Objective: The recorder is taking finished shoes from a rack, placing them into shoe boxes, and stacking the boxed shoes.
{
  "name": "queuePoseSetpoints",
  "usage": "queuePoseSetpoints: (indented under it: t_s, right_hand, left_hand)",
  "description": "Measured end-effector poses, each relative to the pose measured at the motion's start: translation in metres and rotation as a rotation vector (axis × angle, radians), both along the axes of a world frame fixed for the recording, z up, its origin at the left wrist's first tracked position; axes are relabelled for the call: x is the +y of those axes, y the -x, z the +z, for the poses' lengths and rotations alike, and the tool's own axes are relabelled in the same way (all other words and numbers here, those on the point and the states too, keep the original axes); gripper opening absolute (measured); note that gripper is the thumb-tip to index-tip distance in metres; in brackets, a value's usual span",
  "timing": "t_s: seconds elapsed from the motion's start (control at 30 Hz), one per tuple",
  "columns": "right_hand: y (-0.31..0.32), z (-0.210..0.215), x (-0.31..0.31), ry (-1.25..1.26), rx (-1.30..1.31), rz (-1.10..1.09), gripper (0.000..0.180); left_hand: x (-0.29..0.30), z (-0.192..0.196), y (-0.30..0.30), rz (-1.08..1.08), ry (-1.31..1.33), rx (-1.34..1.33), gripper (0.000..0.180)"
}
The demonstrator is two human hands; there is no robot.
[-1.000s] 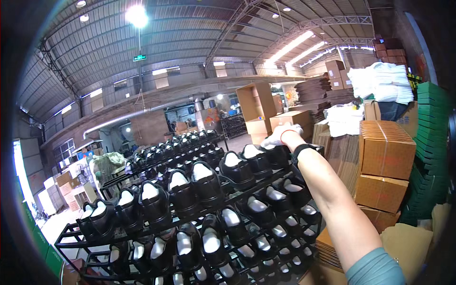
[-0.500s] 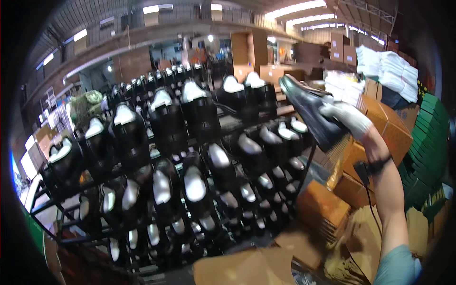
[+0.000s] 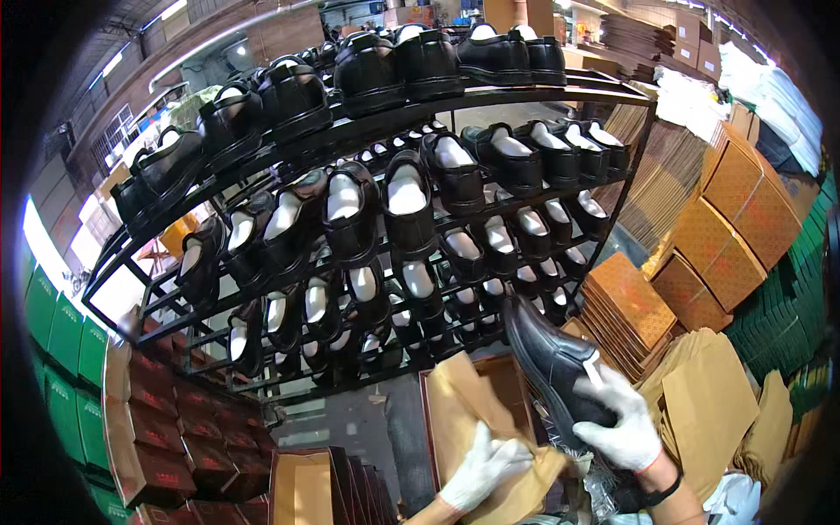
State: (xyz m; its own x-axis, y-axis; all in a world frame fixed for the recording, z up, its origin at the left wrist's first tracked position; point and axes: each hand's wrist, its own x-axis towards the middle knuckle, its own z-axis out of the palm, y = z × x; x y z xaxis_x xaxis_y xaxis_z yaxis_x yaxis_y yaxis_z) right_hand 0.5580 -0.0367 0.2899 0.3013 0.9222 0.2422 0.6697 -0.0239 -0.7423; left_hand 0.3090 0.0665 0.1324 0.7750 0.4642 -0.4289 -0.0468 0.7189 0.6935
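The right hand (image 3: 623, 427), gloved, grips a black shoe (image 3: 553, 366) by its heel above an open box (image 3: 490, 385). The left hand (image 3: 483, 468), gloved, pinches brown paper (image 3: 464, 411) lying in that box, below the shoe rack (image 3: 367, 219).

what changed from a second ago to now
The right hand reached to the rack's top right corner, took a black shoe off it, and carried the shoe down to an open box. The left hand came into view and now grips the brown paper lining that box. The remaining shoes on the rack and the carton stacks stayed put.
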Motion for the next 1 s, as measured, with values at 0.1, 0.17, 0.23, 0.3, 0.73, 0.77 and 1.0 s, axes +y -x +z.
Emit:
queuePoseSetpoints:
  t_s: [0.1,0.17,0.23,0.3,0.73,0.77,1.0]
  right_hand:
    - [-0.012,0.046,0.031,-0.03,0.03,0.113,0.083]
    - [-0.032,0.094,0.062,-0.024,-0.337,0.333,0.079]
    - [-0.033,0.132,0.097,-0.121,-0.41,0.444,0.074]
    - [-0.02,0.15,0.139,-0.158,-0.405,0.567,0.072]
    - [-0.048,-0.141,0.149,-0.122,0.045,-0.444,0.018]
    - [-0.086,-0.229,0.122,-0.097,-0.092,-0.523,0.023]
    - [-0.164,-0.464,-0.056,0.657,-0.313,-0.283,0.032]
  left_hand:
    - [-0.002,-0.027,-0.05,-0.271,-0.672,0.429,0.103]
    - [-0.032,-0.024,-0.06,-0.147,-1.032,0.559,0.102]
    - [-0.059,0.006,-0.04,-0.223,-1.357,0.524,0.103]
    - [-0.061,0.031,-0.021,-0.332,-1.398,0.492,0.102]
    - [0.058,0.061,0.001,0.151,-1.711,0.475,0.065]
    - [0.083,0.055,-0.011,-0.019,-1.701,0.503,0.079]
    - [0.104,0.009,-0.051,-0.265,-1.687,0.612,0.084]
